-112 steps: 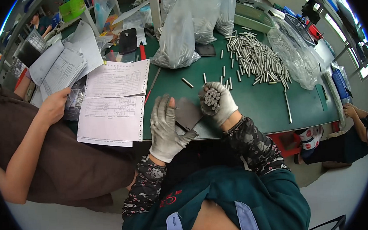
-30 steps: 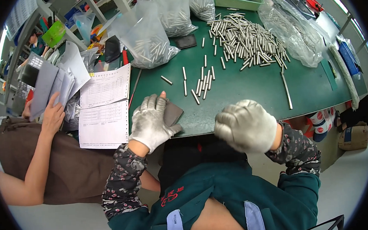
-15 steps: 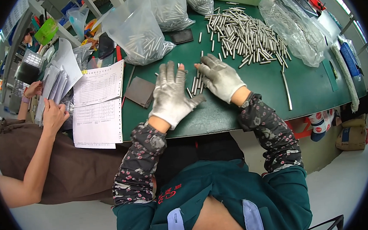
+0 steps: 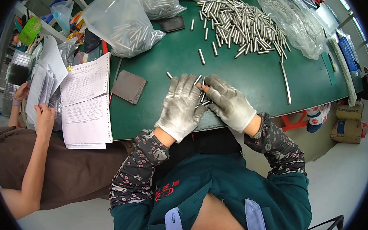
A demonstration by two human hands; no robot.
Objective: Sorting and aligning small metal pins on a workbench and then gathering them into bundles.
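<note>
My left hand (image 4: 178, 110), in a worn white work glove with bare fingertips, lies palm down near the table's front edge, fingers stretched out. Facing it, my right hand (image 4: 230, 103) in a matching glove rests with its fingers extended and slightly bent. Several short steel pins (image 4: 203, 98) lie between and partly under the two hands; the palms hide the rest. One pin (image 4: 169, 75) sits just past my left fingertips. Farther off, a large heap of steel pins (image 4: 246, 24) spreads over the green table (image 4: 160, 66), with a few loose pins (image 4: 201, 56) on its near side.
Clear plastic bags of pins (image 4: 124, 32) stand at the back left; another bag (image 4: 294, 28) lies right of the heap. A grey block (image 4: 128, 87) and printed sheets (image 4: 85, 104) are at left. A metal bar (image 4: 285, 83) lies at right. A co-worker's hand (image 4: 45, 117) handles papers.
Both hands have drawn toward the table's front edge and closer together, with several pins between them. More table shows between them and the heap. The view has shifted slightly.
</note>
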